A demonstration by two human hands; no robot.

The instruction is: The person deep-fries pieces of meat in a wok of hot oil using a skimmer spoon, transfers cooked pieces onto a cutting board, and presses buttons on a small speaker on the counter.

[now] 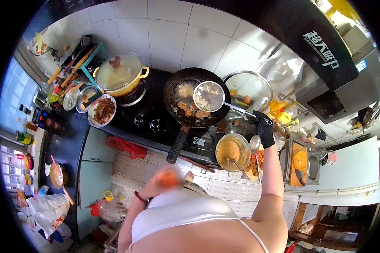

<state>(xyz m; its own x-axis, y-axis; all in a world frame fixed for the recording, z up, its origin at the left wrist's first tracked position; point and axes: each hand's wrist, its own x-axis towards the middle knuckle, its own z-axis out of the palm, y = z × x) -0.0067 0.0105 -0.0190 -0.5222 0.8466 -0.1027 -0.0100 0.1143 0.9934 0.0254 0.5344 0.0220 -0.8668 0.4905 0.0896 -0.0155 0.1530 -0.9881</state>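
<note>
My right hand point(264, 130), in a black glove, grips the long handle of a wire mesh skimmer point(209, 96). The skimmer's round basket is over the right part of a dark wok point(176, 84), with pale bits visible in the mesh. Browned, orange-edged food pieces point(191, 110) lie in the wok, beside a pale frothy patch. My left hand point(158, 182), bare with a beaded bracelet at the wrist, is in front of my chest below the wok handle point(179, 143). A blurred patch covers its fingers, around an orange-red thing point(169, 178) I cannot make out.
Left of the wok stands a lidded yellow pot point(121, 76), with a plate of dark browned food point(102, 111) near it. At the right are a bowl of tan batter point(229, 152), chopped orange pieces point(253, 165) and a glass lid point(248, 90). A range hood point(321, 55) overhangs.
</note>
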